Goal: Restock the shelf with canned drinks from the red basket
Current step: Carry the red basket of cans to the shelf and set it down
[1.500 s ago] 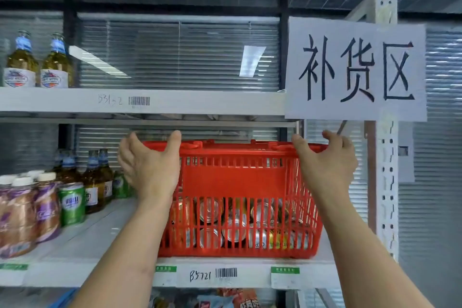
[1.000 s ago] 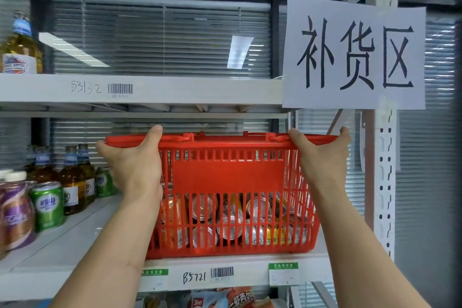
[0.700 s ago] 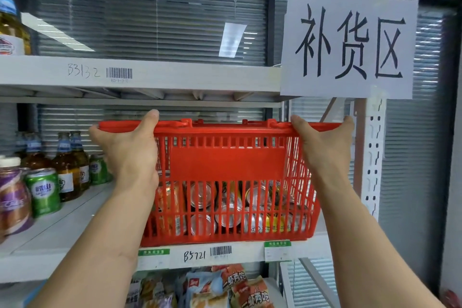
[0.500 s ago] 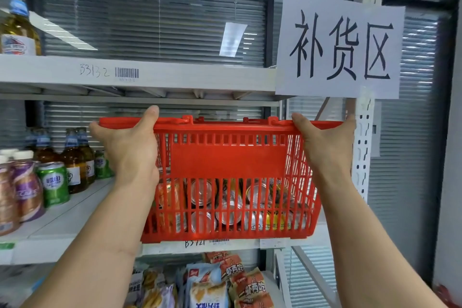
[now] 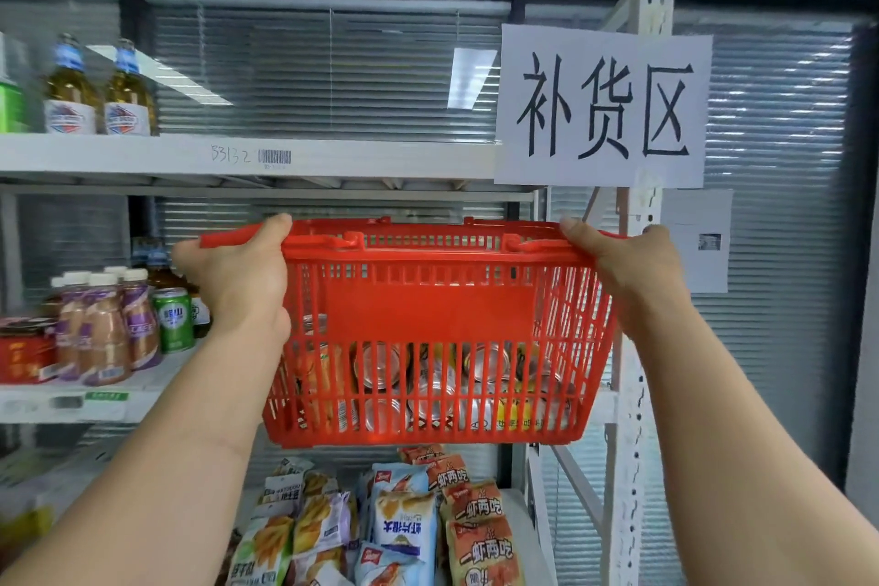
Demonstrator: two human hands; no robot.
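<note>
Red basket of cans between hands, left hand and right hand gripping its rim

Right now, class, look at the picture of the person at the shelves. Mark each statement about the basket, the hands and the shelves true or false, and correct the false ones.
1. Both hands grip the red basket at its rim. True: the left hand and the right hand hold its two ends.
2. The basket is empty. False: cans show through its slats.
3. The basket rests flat on the middle shelf. False: it is held in front of that shelf, its bottom below the shelf's edge.
4. Two bottles stand on the top shelf. True.
5. Snack bags lie below the basket. True.
</note>
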